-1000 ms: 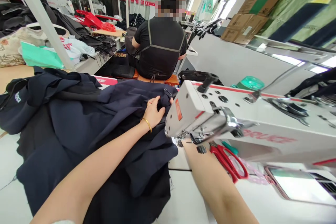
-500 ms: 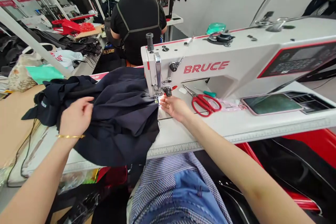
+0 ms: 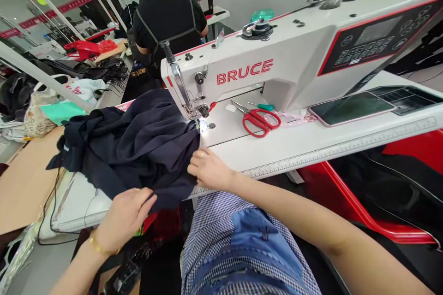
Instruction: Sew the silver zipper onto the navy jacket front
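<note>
A dark navy garment (image 3: pixel 138 147) lies bunched on the left of the sewing table, its right part reaching under the needle area of a white sewing machine (image 3: pixel 242 71). My right hand (image 3: pixel 210 169) is closed on the garment's right edge, in front of the lit needle plate. At the garment's front edge, my left hand (image 3: pixel 129 214) has its fingers and thumb closed on the cloth; the fold between them is partly hidden. Red-handled scissors (image 3: pixel 258 122) lie right of the needle, close to a tool with a teal handle (image 3: pixel 266 107).
A phone (image 3: pixel 351 108) rests on the table's right side, behind a ruler strip (image 3: pixel 332 145) along the front edge. Another person (image 3: pixel 169 23) sits beyond the machine with their back to me. Black cables (image 3: pixel 51 212) hang at the left, beside a tan board (image 3: pixel 27 184).
My right hand has moved from the needle area toward me, onto the garment's right edge. My left hand has come down and right to its front edge. The view has shifted.
</note>
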